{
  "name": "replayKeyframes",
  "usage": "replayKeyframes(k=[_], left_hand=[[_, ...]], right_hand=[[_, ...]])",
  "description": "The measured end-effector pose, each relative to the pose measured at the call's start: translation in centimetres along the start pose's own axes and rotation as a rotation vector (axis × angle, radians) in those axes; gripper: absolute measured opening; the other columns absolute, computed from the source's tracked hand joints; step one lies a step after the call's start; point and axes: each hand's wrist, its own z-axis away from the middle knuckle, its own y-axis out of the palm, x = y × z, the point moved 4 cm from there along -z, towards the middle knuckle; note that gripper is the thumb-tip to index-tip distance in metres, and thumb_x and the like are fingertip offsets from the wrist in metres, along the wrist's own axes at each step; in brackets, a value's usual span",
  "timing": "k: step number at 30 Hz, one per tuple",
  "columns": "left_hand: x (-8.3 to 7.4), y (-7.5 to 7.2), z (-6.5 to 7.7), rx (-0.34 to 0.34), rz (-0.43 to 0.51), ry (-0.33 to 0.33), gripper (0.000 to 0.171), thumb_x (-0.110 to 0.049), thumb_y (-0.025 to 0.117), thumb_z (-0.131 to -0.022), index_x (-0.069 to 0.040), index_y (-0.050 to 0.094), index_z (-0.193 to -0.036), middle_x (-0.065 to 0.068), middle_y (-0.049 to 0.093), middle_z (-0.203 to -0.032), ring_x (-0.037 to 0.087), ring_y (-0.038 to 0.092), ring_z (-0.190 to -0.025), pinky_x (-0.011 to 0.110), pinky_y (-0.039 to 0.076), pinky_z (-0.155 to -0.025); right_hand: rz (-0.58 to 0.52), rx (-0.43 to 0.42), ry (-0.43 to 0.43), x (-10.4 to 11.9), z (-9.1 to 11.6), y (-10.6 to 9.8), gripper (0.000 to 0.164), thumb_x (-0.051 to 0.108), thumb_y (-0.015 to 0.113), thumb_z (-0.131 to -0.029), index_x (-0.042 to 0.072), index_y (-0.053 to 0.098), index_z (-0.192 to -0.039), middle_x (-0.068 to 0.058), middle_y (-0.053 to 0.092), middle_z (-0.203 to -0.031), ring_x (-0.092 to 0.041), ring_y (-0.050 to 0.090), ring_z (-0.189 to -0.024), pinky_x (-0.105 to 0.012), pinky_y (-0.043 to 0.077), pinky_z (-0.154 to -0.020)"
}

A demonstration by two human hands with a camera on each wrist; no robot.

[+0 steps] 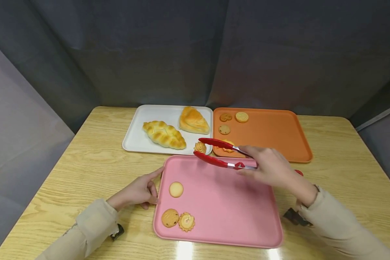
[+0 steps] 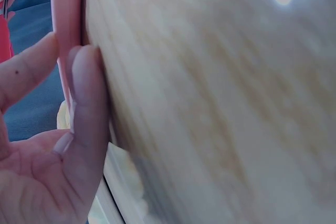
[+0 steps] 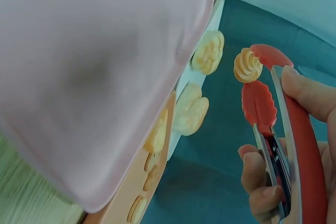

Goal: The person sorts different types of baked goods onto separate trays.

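Observation:
My right hand (image 1: 269, 164) grips metal tongs (image 3: 304, 166) with red scalloped tips. Between those tips sits a small swirled cookie (image 3: 248, 66), raised above the back edge of the pink tray (image 1: 227, 209) in the head view. My left hand (image 1: 139, 189) touches the pink tray's left rim, its index finger stretched toward the far corner and the thumb lower down at the rim. In the left wrist view the fingers (image 2: 86, 77) lie against the rim's side. On that tray are a plain round cookie (image 1: 176, 189), a brown round cookie (image 1: 170, 218) and a scalloped tart (image 1: 186, 221).
Behind the pink tray, a white tray (image 1: 134, 142) bears a braided bread (image 1: 164, 134) and a folded pastry (image 1: 194, 120). Beside it, an orange tray (image 1: 269, 133) has several cookies along its left side. A dark curtain (image 1: 156, 54) hangs behind the wooden table (image 1: 68, 173).

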Motion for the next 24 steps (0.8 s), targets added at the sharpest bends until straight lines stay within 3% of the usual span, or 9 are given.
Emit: replayKeyframes(k=[10, 16, 19, 24], left_hand=[[0.0, 0.0, 0.0, 0.007, 0.009, 0.011, 0.094, 0.009, 0.068, -0.071, -0.010, 0.016, -0.147, 0.011, 0.056, -0.066, 0.015, 0.050, -0.044, 0.033, 0.048, -0.039], [0.0, -0.1, 0.0, 0.007, 0.012, 0.015, 0.094, 0.008, 0.068, -0.071, -0.011, 0.016, -0.147, 0.011, 0.056, -0.066, 0.015, 0.049, -0.044, 0.032, 0.048, -0.039], [0.0, -0.1, 0.1, 0.004, 0.010, 0.012, 0.095, 0.008, 0.068, -0.071, -0.011, 0.016, -0.147, 0.010, 0.056, -0.065, 0.015, 0.049, -0.044, 0.032, 0.047, -0.039], [-0.1, 0.0, 0.0, 0.002, 0.006, 0.016, 0.094, 0.009, 0.068, -0.071, -0.011, 0.016, -0.147, 0.010, 0.056, -0.066, 0.015, 0.049, -0.044, 0.032, 0.048, -0.039]], right_hand=[[0.001, -0.071, 0.001, -1.7, 1.0, -1.1, 0.058, 0.031, 0.079, -0.067, 0.004, 0.059, -0.115, -0.011, 0.067, -0.091, -0.017, 0.058, -0.061, -0.033, 0.045, -0.052], [-0.005, -0.114, 0.012, -3.1, 1.5, -1.6, 0.057, 0.028, 0.080, -0.066, 0.002, 0.059, -0.112, -0.005, 0.063, -0.074, -0.010, 0.044, -0.048, -0.024, 0.036, -0.044], [0.003, -0.144, 0.014, -3.6, 1.9, -2.0, 0.057, 0.027, 0.081, -0.065, 0.002, 0.059, -0.112, 0.000, 0.054, -0.064, -0.008, 0.032, -0.043, -0.023, 0.029, -0.040], [0.028, -0.194, 0.006, -4.4, 2.3, -2.6, 0.058, 0.025, 0.082, -0.063, 0.001, 0.059, -0.111, 0.003, 0.047, -0.060, -0.008, 0.030, -0.044, -0.023, 0.026, -0.041]])
